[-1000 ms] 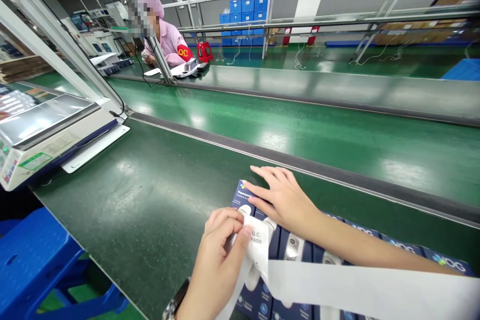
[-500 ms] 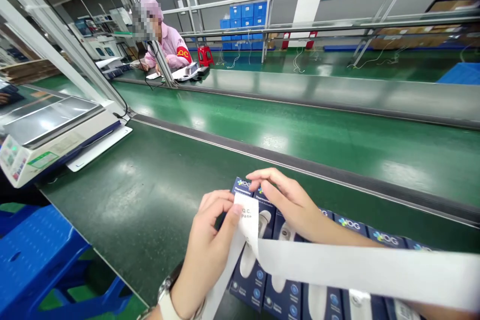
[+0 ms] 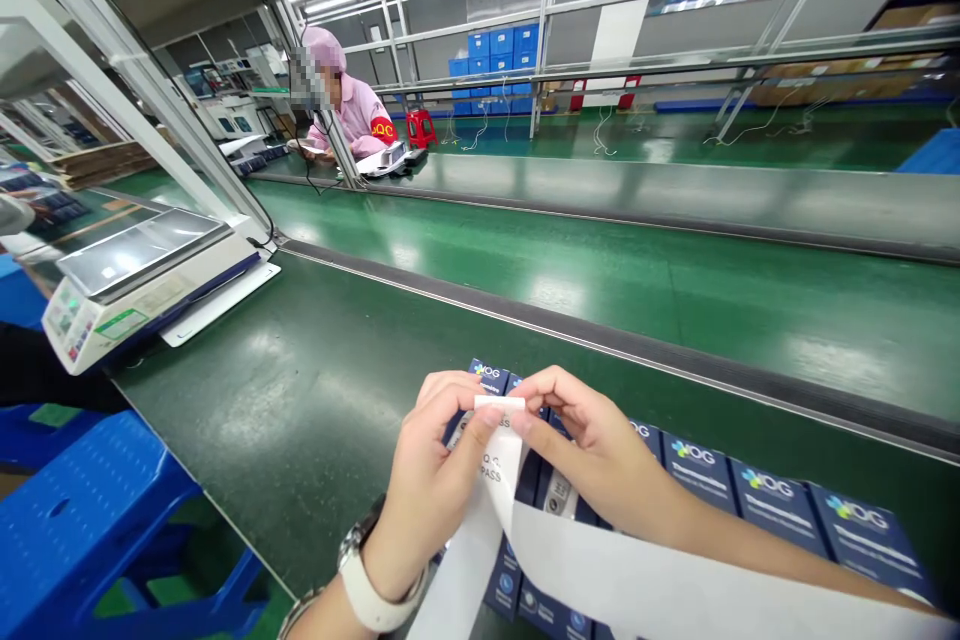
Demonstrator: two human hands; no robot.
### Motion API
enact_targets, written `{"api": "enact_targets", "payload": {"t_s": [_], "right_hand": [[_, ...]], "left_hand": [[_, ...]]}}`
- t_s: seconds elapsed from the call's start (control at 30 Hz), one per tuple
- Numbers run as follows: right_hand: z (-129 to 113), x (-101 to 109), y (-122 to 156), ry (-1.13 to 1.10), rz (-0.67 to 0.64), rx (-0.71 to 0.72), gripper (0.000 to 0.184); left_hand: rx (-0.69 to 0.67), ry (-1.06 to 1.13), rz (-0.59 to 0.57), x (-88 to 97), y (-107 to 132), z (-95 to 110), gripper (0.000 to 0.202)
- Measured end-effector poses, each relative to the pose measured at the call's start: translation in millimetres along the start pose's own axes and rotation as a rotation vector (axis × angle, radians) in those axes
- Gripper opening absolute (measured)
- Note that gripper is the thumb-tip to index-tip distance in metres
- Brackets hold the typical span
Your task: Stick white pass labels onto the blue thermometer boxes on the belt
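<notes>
My left hand (image 3: 427, 475) pinches a white strip of Q.C. PASS labels (image 3: 491, 480) near its folded top, thumb on the front. My right hand (image 3: 577, 440) meets it from the right, with fingertips pinched on the strip's top edge. The strip's long tail (image 3: 675, 585) runs off to the lower right across my right forearm. Under both hands a row of dark blue product boxes (image 3: 772, 500) lies flat on the green bench, each showing a white device and a logo.
A weighing scale (image 3: 135, 280) stands at the left of the bench. A green conveyor belt (image 3: 675, 270) runs past the boxes. A person in pink (image 3: 352, 105) sits at the far end. Blue plastic stools (image 3: 82, 530) stand at lower left.
My right hand lifted off the boxes and came to the top of the label strip. Both hands rose slightly with the strip. The view shifted, so more boxes show at right.
</notes>
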State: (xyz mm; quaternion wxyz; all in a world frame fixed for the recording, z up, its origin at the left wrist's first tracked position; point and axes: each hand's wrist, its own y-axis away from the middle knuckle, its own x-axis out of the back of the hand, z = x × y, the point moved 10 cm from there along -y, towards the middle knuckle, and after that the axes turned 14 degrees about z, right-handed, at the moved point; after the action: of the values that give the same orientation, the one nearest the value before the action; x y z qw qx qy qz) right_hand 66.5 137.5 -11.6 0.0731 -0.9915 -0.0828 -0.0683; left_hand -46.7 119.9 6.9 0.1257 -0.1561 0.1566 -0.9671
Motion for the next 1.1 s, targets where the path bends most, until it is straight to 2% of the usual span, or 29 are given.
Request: {"api": "enact_targets", "payload": {"t_s": [0.1,0.2,0.37,0.53,0.77,0.9,1.1], "right_hand": [[-2.0,-3.3,1.9,0.054,-0.044,0.007,0.015],[3.8,-6.5,1.8,0.025,-0.077,-0.066,0.015],[14.3,-4.2,0.1,0.035,-0.05,-0.157,0.02],[6.7,4.6,-1.0,0.116,0.02,-0.087,0.016],[4.4,5.5,-1.0,0.137,0.004,-0.051,0.011],[3.3,8.7,-2.8,0.18,0.035,-0.023,0.01],[2.9,8.1,-0.5,0.226,0.029,-0.019,0.011]], "left_hand": [[0.028,-0.023,-0.024,-3.3,-2.7,-2.6,0.024],[0.055,-0.015,-0.054,-7.9,-2.6,-6.0,0.029],[0.086,-0.031,-0.081,-13.1,2.3,-12.0,0.019],[0.124,0.01,-0.071,-14.0,5.2,-15.0,0.017],[0.097,0.066,-0.061,-15.5,4.6,-10.5,0.012],[0.091,0.071,-0.052,-14.4,4.4,-8.9,0.011],[0.142,-0.003,-0.036,-15.6,4.0,-19.4,0.023]]}}
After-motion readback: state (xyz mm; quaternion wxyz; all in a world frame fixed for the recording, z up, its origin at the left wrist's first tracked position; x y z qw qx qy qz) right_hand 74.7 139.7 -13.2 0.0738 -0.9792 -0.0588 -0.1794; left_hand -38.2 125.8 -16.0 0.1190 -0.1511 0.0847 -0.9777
